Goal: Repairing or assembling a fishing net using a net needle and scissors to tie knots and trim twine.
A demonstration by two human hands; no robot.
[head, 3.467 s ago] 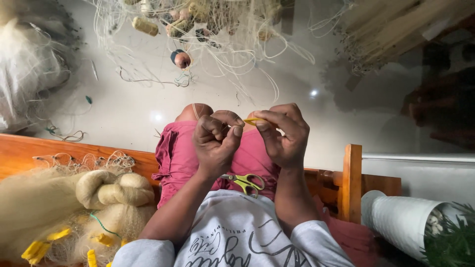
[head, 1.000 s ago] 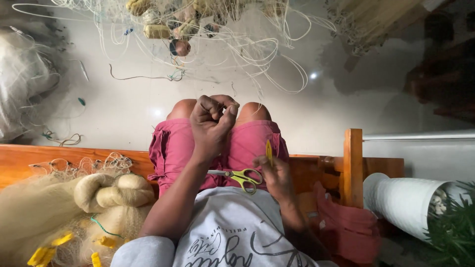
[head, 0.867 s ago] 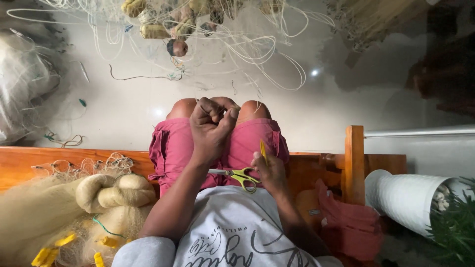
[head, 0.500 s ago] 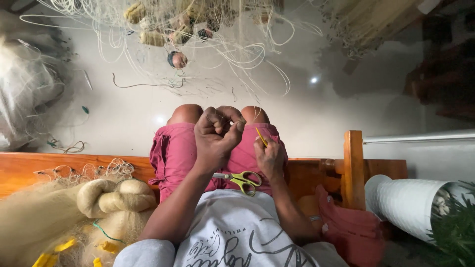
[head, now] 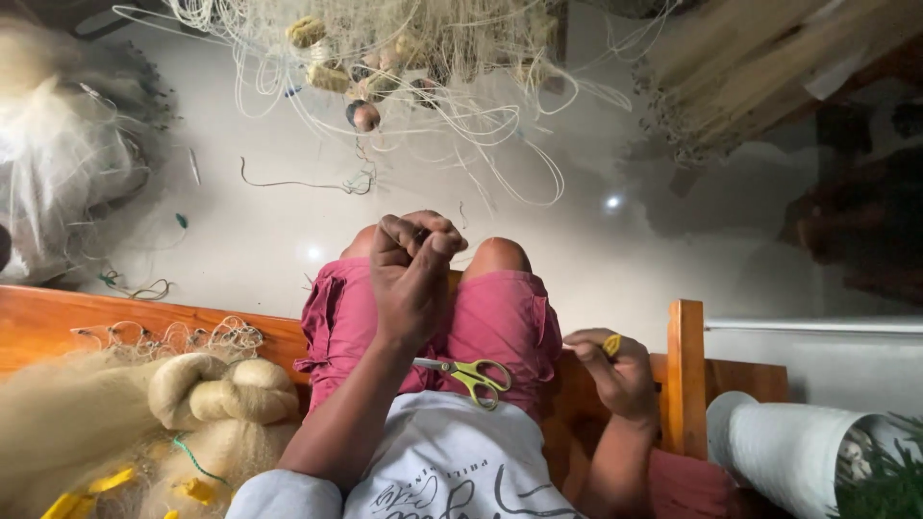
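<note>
My left hand is raised above my knees with its fingers pinched shut on thin pale net line, which is too fine to follow. My right hand is out to the right beside my thigh, closed on a small yellow netting needle. A pair of yellow-handled scissors lies on my lap against the pink shorts. A tangle of pale fishing net with floats spreads over the floor ahead of my knees.
I sit on a wooden bench whose armrest post stands at my right. A bundle of cream net with yellow tags lies on the bench at my left. A white cylinder and a green plant are at lower right.
My right hand has dropped from beside the left hand near my knees, out and down to the right of my thigh, still holding the yellow needle. My left hand has stayed raised.
</note>
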